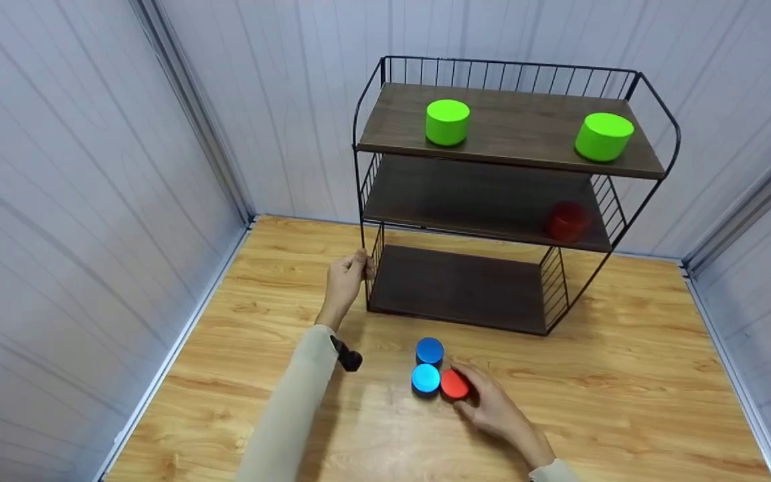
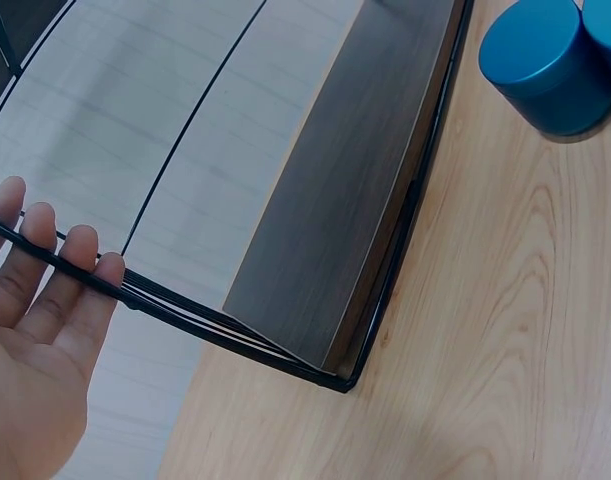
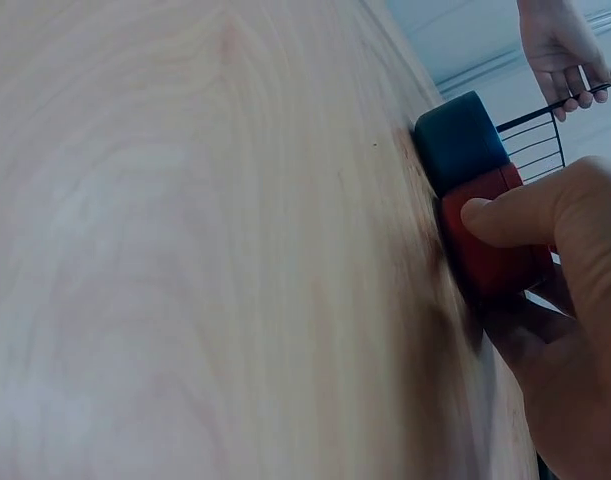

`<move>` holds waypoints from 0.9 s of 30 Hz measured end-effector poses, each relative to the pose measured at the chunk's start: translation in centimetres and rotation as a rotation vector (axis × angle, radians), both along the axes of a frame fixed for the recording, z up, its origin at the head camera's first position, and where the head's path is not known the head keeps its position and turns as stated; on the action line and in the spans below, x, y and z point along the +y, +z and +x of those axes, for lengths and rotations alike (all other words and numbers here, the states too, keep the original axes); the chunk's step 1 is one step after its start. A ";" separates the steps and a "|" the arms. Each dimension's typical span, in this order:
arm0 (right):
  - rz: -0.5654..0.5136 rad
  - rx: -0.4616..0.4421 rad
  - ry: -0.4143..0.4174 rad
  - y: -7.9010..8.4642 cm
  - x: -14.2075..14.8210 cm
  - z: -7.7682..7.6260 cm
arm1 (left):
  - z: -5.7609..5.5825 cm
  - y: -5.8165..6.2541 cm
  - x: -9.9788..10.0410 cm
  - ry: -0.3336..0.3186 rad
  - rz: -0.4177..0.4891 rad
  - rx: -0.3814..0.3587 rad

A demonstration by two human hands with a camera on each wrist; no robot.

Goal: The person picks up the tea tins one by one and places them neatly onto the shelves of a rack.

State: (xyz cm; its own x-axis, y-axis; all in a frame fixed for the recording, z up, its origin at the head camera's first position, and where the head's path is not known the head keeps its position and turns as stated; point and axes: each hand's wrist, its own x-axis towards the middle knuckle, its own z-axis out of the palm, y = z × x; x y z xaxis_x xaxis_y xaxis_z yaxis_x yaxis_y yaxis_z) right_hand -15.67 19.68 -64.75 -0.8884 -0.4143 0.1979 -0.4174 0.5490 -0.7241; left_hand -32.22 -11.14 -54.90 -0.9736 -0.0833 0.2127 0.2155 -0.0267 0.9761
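My right hand (image 1: 492, 405) grips a red cylinder (image 1: 454, 384) standing on the wooden table (image 1: 626, 395); in the right wrist view my thumb (image 3: 515, 215) lies over the red cylinder (image 3: 490, 255). A light blue cylinder (image 1: 425, 378) touches it, and a dark blue cylinder (image 1: 429, 349) stands just behind. My left hand (image 1: 349, 274) is at the left front post of a black wire rack (image 1: 367, 201). In the left wrist view its fingers (image 2: 80, 260) lie straight against the wire (image 2: 185, 305).
The rack has three dark wooden shelves. Two green cylinders (image 1: 447, 122) (image 1: 603, 136) stand on the top shelf and a red one (image 1: 566, 221) on the middle shelf at right. The bottom shelf (image 1: 459, 284) is bare. Grey panel walls enclose the table.
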 end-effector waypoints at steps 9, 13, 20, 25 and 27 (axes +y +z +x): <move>0.004 -0.060 -0.008 0.6 0.0 -0.1 | 0.1 0.4 -0.1 -0.014 0.015 -0.023; 0.007 -0.049 -0.011 0.7 0.3 -0.3 | 0.1 0.4 0.0 -0.007 -0.003 -0.005; -0.022 -0.070 -0.036 1.4 0.8 -1.0 | 0.1 0.0 0.1 0.003 -0.034 0.019; -0.015 0.001 -0.073 2.4 1.0 -2.1 | 0.1 -0.1 0.0 0.013 -0.031 -0.006; -0.027 0.015 -0.082 2.9 1.0 -2.6 | 0.1 -0.1 0.0 0.014 -0.027 -0.015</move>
State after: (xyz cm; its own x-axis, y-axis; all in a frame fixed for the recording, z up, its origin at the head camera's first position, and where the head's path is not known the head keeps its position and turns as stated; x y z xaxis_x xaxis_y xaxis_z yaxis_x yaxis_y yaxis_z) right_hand -18.31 20.71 -61.82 -0.9160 -0.3344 0.2218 -0.3827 0.5622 -0.7331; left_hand -32.08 -11.12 -54.96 -0.9754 -0.0912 0.2007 0.2013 0.0027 0.9795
